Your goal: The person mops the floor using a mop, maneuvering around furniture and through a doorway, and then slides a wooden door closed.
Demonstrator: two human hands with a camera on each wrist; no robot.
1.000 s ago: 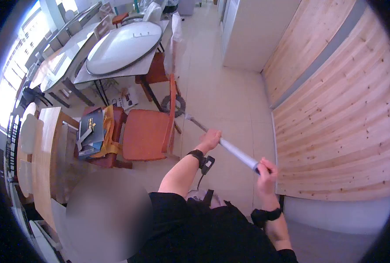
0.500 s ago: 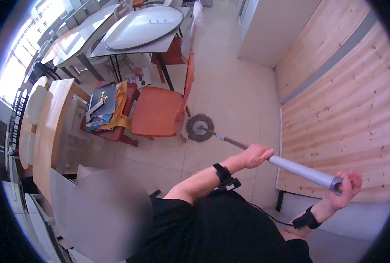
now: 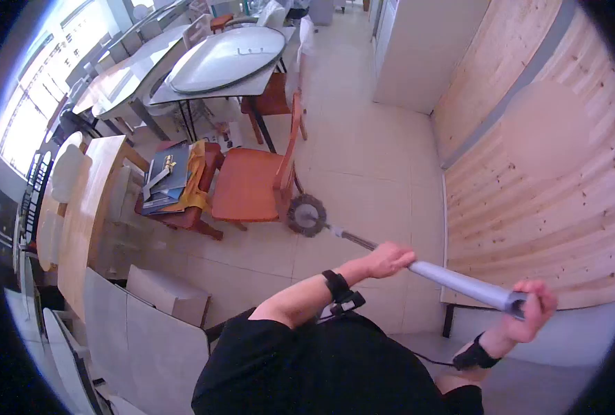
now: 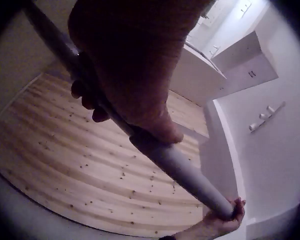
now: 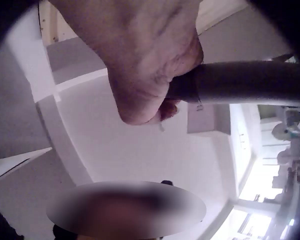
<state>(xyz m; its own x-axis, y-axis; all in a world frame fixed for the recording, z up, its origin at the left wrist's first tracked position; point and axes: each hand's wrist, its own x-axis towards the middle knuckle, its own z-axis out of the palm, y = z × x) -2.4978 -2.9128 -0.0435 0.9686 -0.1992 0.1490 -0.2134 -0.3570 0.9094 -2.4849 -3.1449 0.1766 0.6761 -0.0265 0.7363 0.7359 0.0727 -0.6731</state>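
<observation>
A mop with a round grey fringed head and a thick pale grey handle tube slants across the floor in the head view. My left hand grips it partway along, where the thin pole meets the thick tube. The left wrist view shows that hand's fingers wrapped around the pole. At the upper end of the tube, my right hand holds on with curled fingers. The mop head lies on the tiles right beside a leg of the orange chair.
Folders and yellow cloth lie on a red seat beside the chair. A table carries a large oval top. Wooden panelling lines the right side, with a white cabinet behind it. A box stands at lower left.
The mop head came from beyond the chair back to nearer me, then shifted slightly toward the chair leg. Both hands swung right with the handle, then a little back left.
</observation>
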